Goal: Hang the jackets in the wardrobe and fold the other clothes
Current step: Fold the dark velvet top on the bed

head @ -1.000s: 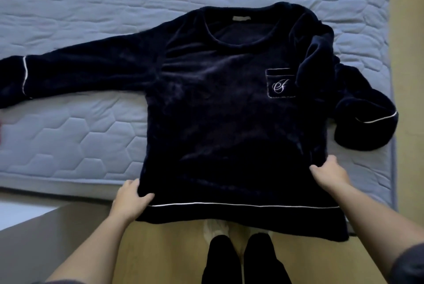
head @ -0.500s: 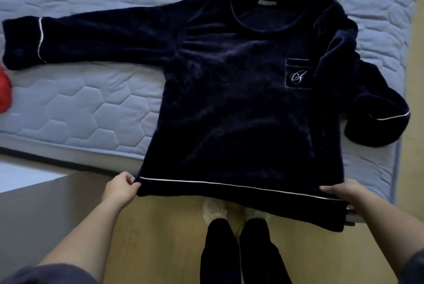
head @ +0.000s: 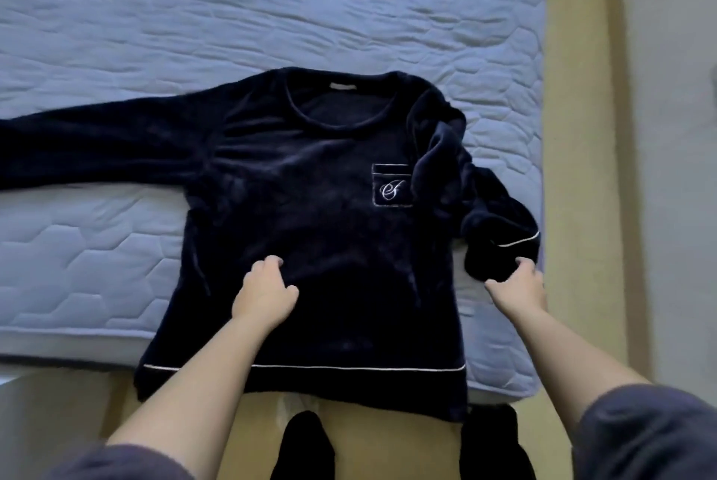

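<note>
I see a dark blue top (head: 310, 208) lying flat on the bed (head: 271, 14), front side up; its bottom part hangs off the near edge of the bed, above the floor (head: 388, 441). The small pocket (head: 392, 184) on the chest, with a curly white letter on it, is my marker.

The left hand (head: 264, 297) sits on the top, lower than the pocket and off to the left of it; its fingers are curled down on the soft cloth, and I cannot tell if they pinch any of it.

The right hand (head: 518, 285) is lower than the pocket and off to the right; it grips the end of the bent sleeve (head: 500, 247), finger on one side and thumb on the other; this sleeve is folded and bunched just right of the pocket.

The long sleeve (head: 97, 146) runs far out to the left of the pocket, flat on the bed, and goes out of my view.

A thin white line (head: 349, 367) crosses the top well below the pocket; a pale tag (head: 343, 86) sits inside the neck, above the pocket; the person's dark legs (head: 306, 441) show under the hanging edge.
</note>
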A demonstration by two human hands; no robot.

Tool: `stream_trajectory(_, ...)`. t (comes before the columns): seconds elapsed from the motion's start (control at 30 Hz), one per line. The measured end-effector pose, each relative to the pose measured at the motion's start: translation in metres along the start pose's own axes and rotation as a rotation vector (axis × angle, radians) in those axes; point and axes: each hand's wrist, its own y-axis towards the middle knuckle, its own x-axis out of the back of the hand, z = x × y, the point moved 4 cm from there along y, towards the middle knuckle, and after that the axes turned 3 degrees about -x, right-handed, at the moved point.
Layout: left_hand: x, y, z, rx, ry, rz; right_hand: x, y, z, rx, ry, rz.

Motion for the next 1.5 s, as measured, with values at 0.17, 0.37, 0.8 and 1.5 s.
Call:
stream_trajectory(0.17, -0.059, 0.013, -0.113, -0.094, -0.022, 0.061, 0.019, 0.067, 0.011, 0.141, -0.008, 0.005)
stream_trajectory(0.37, -0.141, 0.027, -0.231, -0.011, -0.184, 0.088, 0.046, 0.15, -0.007, 0.316, 0.031, 0.16)
stream_trajectory(0.8, -0.175, 0.058, -0.439, -0.259, 0.128, 0.13, 0.247, 0.33, -0.113, 0.124, 0.103, -0.124)
stream_trajectory(1.5, -0.126, 0.188, -0.482, -0.614, 0.989, -0.29, 0.13, 0.411, -0.149, -0.37, 1.284, 0.376)
